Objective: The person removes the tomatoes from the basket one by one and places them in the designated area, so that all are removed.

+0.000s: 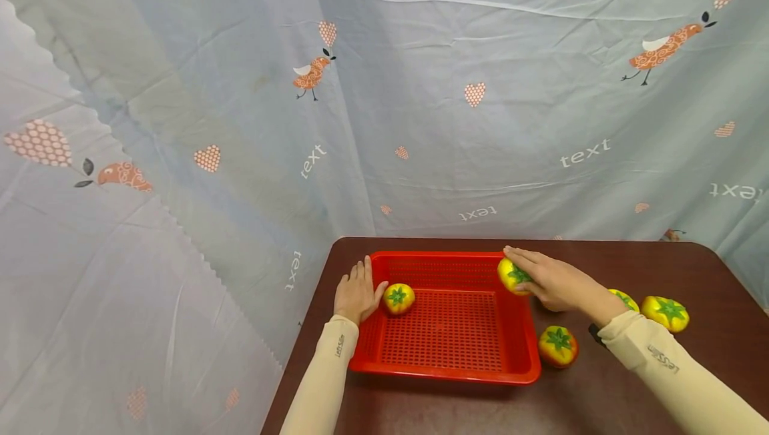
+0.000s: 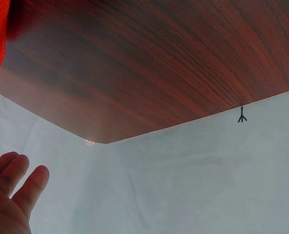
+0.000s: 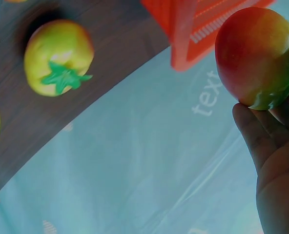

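My right hand [image 1: 557, 283] grips a yellow-and-red tomato [image 1: 509, 273] with a green star-shaped leaf top, above the right rim of a red plastic basket [image 1: 444, 375]. In the right wrist view that held tomato [image 3: 254, 53] shows its red side, with the fingertips at its leafy end. At the basket's left side, my left hand [image 1: 356, 295] rests along the rim with straight fingers. Another tomato [image 1: 399, 298] lies inside the basket, close to the left thumb. In the left wrist view, only some fingers [image 2: 31, 192] of the left hand show.
Right of the basket, a tomato [image 1: 559, 347] stands on the dark wood table [image 1: 456, 408]. Farther right lie two more, one tomato [image 1: 667, 313] beside another [image 1: 625, 299] partly hidden by the right forearm. A patterned grey-blue curtain [image 1: 420, 121] hangs behind and left of the table.
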`<state>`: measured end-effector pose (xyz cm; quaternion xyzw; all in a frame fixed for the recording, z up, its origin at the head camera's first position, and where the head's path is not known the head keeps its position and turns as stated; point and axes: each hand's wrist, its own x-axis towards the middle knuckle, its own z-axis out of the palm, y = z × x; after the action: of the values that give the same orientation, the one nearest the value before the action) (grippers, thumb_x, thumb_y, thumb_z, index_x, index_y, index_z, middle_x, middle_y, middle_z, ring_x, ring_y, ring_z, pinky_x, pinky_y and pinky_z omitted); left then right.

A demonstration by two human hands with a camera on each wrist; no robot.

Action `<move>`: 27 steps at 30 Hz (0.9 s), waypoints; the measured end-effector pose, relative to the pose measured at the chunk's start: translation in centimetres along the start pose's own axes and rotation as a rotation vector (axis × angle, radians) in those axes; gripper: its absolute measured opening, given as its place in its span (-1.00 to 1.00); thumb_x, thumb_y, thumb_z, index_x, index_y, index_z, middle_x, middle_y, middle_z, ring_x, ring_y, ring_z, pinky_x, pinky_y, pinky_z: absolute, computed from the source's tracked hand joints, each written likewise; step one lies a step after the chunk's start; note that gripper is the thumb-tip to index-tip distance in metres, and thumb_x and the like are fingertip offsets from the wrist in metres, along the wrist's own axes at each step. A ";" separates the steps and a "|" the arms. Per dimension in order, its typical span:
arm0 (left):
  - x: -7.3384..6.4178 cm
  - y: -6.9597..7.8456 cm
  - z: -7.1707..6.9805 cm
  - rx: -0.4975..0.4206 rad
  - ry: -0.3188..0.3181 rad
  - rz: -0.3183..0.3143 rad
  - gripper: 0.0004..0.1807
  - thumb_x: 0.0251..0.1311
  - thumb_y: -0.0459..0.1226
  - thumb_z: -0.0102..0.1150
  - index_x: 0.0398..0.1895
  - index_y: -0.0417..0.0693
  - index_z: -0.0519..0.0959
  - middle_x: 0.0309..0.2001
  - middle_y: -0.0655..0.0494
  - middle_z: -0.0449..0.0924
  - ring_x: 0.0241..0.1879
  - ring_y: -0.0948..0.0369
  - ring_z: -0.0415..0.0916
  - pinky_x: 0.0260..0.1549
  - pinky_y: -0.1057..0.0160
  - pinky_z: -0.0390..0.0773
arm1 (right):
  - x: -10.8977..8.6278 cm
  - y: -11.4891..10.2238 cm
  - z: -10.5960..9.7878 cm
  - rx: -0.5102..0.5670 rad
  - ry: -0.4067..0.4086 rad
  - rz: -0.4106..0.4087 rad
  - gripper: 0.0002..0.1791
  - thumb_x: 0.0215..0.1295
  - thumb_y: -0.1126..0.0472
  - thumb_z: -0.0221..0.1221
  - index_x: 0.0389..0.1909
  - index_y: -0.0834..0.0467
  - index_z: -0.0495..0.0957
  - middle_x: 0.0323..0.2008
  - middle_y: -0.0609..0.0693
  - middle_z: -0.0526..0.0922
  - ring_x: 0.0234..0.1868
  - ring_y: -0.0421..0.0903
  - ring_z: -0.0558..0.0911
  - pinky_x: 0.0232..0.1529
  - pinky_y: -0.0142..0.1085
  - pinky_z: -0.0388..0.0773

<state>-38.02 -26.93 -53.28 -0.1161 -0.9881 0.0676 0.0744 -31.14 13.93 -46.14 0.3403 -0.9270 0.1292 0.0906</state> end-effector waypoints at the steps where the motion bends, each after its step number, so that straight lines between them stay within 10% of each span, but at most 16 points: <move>1: 0.0 0.0 0.0 -0.001 0.000 -0.001 -0.16 0.42 0.16 -0.21 0.49 -0.31 0.10 0.36 -0.24 0.35 0.33 -0.05 0.35 0.25 0.00 0.41 | -0.2 0.2 -0.1 -0.001 0.005 0.002 -0.25 0.28 0.15 0.26 0.40 0.39 0.23 0.33 0.34 0.38 0.30 0.27 0.43 0.20 0.09 0.46; 27: 0.0 -0.1 0.1 -0.004 0.002 -0.008 -0.16 0.44 0.18 -0.26 0.50 -0.30 0.07 0.37 -0.22 0.35 0.33 -0.02 0.36 0.27 0.03 0.41 | -10.6 6.1 1.0 -0.039 0.005 0.151 -0.26 0.18 0.22 0.33 0.32 0.46 0.31 0.24 0.39 0.41 0.14 0.34 0.52 -0.01 0.12 0.55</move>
<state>-38.05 -27.07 -53.37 -0.1125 -0.9886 0.0651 0.0755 -27.29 24.55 -50.84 0.2672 -0.9521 0.1185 0.0896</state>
